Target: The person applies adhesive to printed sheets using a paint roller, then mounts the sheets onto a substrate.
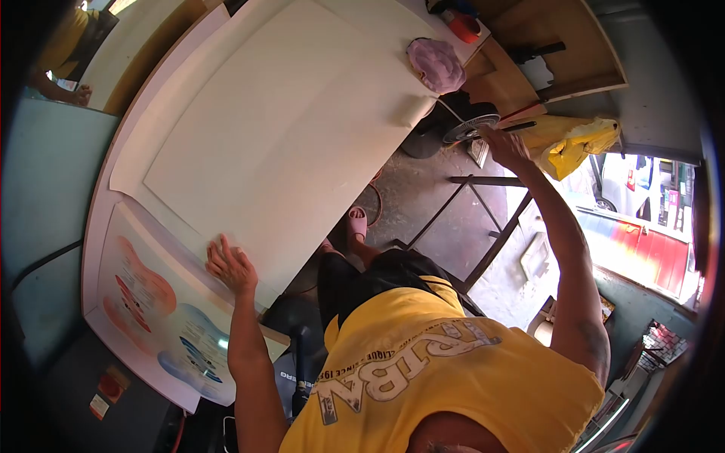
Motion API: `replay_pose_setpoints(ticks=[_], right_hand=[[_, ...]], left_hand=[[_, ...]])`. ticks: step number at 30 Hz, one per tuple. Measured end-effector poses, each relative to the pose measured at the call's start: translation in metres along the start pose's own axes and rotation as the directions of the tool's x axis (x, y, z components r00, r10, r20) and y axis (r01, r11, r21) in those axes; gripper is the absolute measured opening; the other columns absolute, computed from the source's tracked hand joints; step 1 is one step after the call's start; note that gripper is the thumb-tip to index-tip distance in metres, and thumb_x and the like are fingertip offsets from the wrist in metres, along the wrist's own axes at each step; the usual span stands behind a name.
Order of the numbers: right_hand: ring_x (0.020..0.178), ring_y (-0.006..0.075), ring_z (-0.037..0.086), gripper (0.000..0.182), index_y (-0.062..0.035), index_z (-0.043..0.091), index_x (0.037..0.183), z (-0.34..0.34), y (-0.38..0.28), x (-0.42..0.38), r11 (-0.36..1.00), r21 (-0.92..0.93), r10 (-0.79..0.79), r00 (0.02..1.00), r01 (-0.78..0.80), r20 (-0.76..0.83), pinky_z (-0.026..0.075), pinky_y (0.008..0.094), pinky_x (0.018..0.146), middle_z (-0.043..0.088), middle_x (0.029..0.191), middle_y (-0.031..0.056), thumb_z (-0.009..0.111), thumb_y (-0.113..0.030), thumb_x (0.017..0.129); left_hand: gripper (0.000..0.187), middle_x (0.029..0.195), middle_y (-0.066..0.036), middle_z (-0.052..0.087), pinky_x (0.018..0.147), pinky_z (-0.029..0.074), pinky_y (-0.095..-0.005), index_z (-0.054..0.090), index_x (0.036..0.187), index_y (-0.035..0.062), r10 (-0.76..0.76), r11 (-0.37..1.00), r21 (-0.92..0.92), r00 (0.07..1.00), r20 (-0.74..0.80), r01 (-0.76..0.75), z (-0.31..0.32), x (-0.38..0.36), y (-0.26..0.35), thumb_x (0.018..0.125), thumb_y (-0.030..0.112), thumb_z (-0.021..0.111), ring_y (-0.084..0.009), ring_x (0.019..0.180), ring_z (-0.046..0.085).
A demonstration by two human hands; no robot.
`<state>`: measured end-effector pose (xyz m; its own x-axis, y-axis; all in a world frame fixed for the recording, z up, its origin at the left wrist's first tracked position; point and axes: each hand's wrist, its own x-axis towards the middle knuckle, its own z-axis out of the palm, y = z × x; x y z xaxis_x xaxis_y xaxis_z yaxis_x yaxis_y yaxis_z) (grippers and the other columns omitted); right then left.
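My left hand (231, 266) lies with its fingers spread on the lower edge of a large white sheet (249, 128). Beneath and beside that hand is a printed sheet (155, 317) with red and blue shapes. Out to the right, beyond the table's edge, my right hand (507, 148) is raised with its fingers closed. A thin dark object (521, 126) shows at its fingers, but the grip on it is unclear. Close by is a round fan (472, 128). A rolled white edge (414, 111) curls up from the sheet near the fan.
A bunched pink cloth (436, 66) and a red roll (462, 27) sit at the table's far end. A yellow bag (578, 143) hangs at the right. A dark metal frame (472, 181) stands on the floor. Part of another person (64, 45) appears at upper left.
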<state>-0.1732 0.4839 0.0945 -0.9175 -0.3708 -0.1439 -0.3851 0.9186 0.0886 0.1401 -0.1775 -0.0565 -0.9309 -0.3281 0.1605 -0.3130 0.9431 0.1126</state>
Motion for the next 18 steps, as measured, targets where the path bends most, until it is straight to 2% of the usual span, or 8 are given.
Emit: replay_pose_setpoints(ticks=[4, 7, 10, 14, 18], right_hand=[[0.092, 0.0378, 0.071, 0.028, -0.0158, 0.067, 0.124, -0.011, 0.023, -0.040, 0.999, 0.035, -0.001, 0.997, -0.001, 0.077, 0.055, 0.0531, 0.082, 0.074, 0.098, 0.0148, 0.059, -0.029, 0.100], [0.092, 0.0394, 0.070, 0.026, -0.0157, 0.069, 0.121, -0.014, 0.016, -0.025, 0.974, 0.202, 0.109, 0.994, -0.102, -0.023, 0.055, 0.0528, 0.081, 0.073, 0.097, 0.0161, 0.061, -0.026, 0.099], [0.087, 0.0415, 0.069, 0.029, -0.0184, 0.068, 0.126, -0.025, -0.009, 0.033, 0.977, 0.215, 0.039, 0.981, 0.003, -0.190, 0.055, 0.0531, 0.075, 0.073, 0.095, 0.0178, 0.060, -0.026, 0.099], [0.094, 0.0407, 0.069, 0.030, -0.0181, 0.068, 0.126, -0.034, -0.043, 0.112, 0.979, 0.194, 0.074, 0.993, -0.055, -0.096, 0.055, 0.0515, 0.080, 0.073, 0.100, 0.0176, 0.056, -0.030, 0.100], [0.092, 0.0403, 0.071, 0.029, -0.0192, 0.070, 0.125, -0.012, -0.041, 0.163, 0.987, 0.160, 0.012, 0.985, 0.016, -0.173, 0.057, 0.0513, 0.081, 0.074, 0.100, 0.0165, 0.056, -0.028, 0.101]], left_hand=[[0.057, 0.154, -0.019, 0.035, 0.116, 0.020, -0.0638, 0.038, 0.156, 0.0154, -0.003, 1.000, 0.020, 1.000, -0.003, 0.003, 0.002, -0.001, 0.001, 0.103, 0.031, 0.048, -0.0379, 0.146, 0.031], [0.057, 0.155, -0.019, 0.035, 0.116, 0.020, -0.0636, 0.037, 0.156, 0.0151, -0.008, 1.000, 0.020, 1.000, -0.013, 0.008, 0.003, 0.002, 0.001, 0.103, 0.031, 0.048, -0.0381, 0.146, 0.030], [0.057, 0.155, -0.019, 0.034, 0.117, 0.019, -0.0631, 0.038, 0.156, 0.0148, -0.005, 1.000, 0.026, 1.000, -0.005, 0.005, 0.001, 0.000, 0.001, 0.103, 0.032, 0.048, -0.0380, 0.147, 0.029], [0.057, 0.155, -0.020, 0.037, 0.118, 0.020, -0.0592, 0.038, 0.156, 0.0126, -0.007, 0.999, 0.037, 1.000, 0.011, 0.007, -0.004, 0.002, 0.005, 0.102, 0.029, 0.050, -0.0386, 0.146, 0.031], [0.055, 0.155, -0.019, 0.034, 0.120, 0.017, -0.0616, 0.040, 0.155, 0.0148, -0.034, 0.999, 0.008, 0.999, 0.031, 0.033, 0.002, 0.002, 0.002, 0.103, 0.034, 0.046, -0.0378, 0.148, 0.028]])
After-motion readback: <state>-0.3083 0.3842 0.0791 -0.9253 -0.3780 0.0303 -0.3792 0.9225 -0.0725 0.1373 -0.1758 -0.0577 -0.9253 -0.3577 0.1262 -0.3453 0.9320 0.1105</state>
